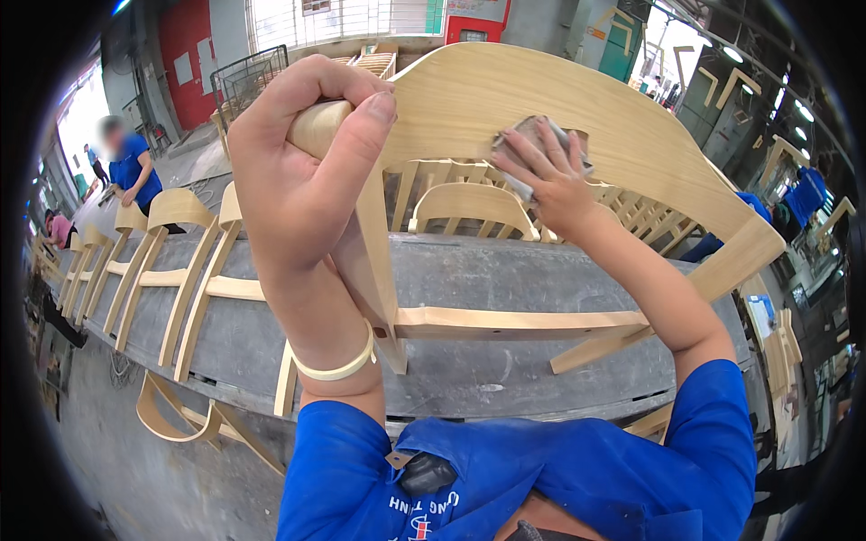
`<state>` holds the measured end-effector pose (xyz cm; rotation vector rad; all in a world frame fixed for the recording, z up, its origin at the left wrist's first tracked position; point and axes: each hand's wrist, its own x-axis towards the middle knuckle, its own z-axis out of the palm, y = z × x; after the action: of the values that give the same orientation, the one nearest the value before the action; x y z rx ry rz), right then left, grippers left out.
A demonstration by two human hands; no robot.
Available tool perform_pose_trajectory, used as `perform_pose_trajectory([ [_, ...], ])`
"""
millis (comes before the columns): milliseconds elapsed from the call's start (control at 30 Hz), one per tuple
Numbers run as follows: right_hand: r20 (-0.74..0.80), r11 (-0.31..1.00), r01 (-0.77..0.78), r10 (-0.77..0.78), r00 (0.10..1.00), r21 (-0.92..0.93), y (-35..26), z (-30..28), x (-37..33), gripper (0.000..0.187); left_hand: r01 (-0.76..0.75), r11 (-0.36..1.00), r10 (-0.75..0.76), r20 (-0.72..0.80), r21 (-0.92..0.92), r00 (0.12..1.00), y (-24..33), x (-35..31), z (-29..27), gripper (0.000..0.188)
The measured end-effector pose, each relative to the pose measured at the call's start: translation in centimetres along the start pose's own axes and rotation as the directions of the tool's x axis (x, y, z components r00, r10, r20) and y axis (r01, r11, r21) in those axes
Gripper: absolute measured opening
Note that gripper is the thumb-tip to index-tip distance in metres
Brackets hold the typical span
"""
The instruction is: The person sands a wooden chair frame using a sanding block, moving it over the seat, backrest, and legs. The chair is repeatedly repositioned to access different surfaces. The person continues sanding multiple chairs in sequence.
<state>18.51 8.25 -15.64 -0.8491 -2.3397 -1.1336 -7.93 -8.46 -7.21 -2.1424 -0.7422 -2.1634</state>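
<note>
I see the left hand [302, 171] in the upper left-centre of the frame, fingers wrapped tight round the rounded end of the wooden chair frame [541, 108], thumb pressed down over it. The chair frame fills the upper centre, its curved backrest arching to the right edge, its legs hanging over the grey workbench [505, 270]. My right hand [546, 176] sits at upper centre-right, fingers spread flat, pressing a grey sanding pad [532, 135] against the backrest. A pale band [338, 365] circles the left wrist. More unfinished chair frames [171, 261] lean along the bench at left. A person in blue [131, 171] stands at far left.
</note>
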Motion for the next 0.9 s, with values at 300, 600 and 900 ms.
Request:
perform_pose_trajectory([
  [300, -0.135, 0.997, 0.053, -0.044, 0.990, 0.057, 0.8, -0.5, -0.8, 0.074, -0.027, 0.995, 0.023, -0.047, -0.093, 0.999, -0.7, 0.2, 0.3, 0.007],
  [600, -0.221, 0.990, 0.126, -0.109, 0.969, 0.062, 0.3, -2.0, 0.3, 0.061, 0.028, 0.999, -0.029, -0.051, -0.037, 0.998, -0.9, -0.3, 0.8, 0.011],
  [900, -0.106, 0.995, 0.094, -0.089, 0.990, 0.045, 1.7, 0.1, -1.4, 0.069, 0.046, 0.995, -0.051, -0.065, -0.085, 0.997, -0.7, 0.0, 1.8, 0.013],
])
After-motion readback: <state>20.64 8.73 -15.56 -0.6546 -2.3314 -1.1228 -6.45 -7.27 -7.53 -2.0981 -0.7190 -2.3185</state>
